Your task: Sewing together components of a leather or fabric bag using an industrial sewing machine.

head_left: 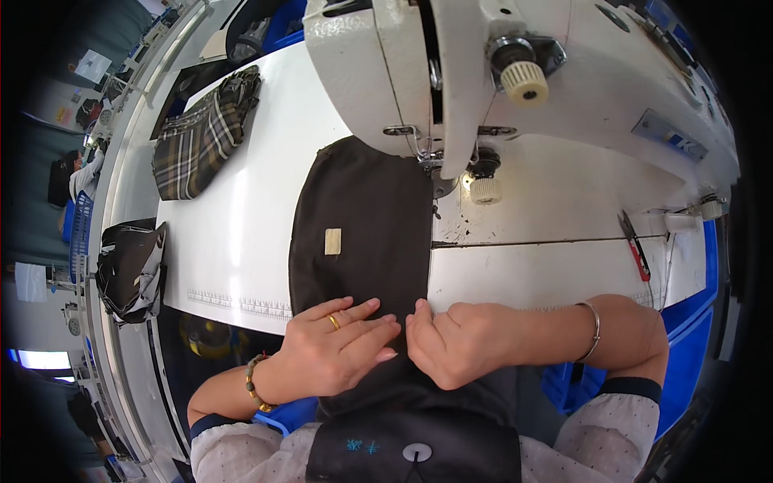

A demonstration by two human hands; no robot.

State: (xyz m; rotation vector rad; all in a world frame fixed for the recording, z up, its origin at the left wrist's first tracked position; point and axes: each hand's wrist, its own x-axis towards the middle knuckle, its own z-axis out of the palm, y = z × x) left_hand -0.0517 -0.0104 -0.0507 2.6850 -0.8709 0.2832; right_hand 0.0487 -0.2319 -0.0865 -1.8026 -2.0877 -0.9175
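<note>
A dark brown fabric piece point(366, 213) with a rounded far end lies on the white sewing table, its right edge running up to the presser foot point(439, 183) of a white sewing machine point(362, 72). A small pale tag point(332, 241) sits on its upper face. My left hand point(338, 342) rests across the near part of the fabric, fingers stretched out and slightly apart. Close beside it, my right hand point(455, 342) has its fingers curled in, pinching the fabric's right edge. The fabric's near end drops over the table edge toward my lap.
Plaid fabric point(193, 145) lies at the far left of the table. A dark bundle point(130, 272) sits at the left edge. Red-handled thread snips point(634, 245) lie on the right, near blue bins point(688, 346). A printed ruler point(241, 304) runs along the table's front.
</note>
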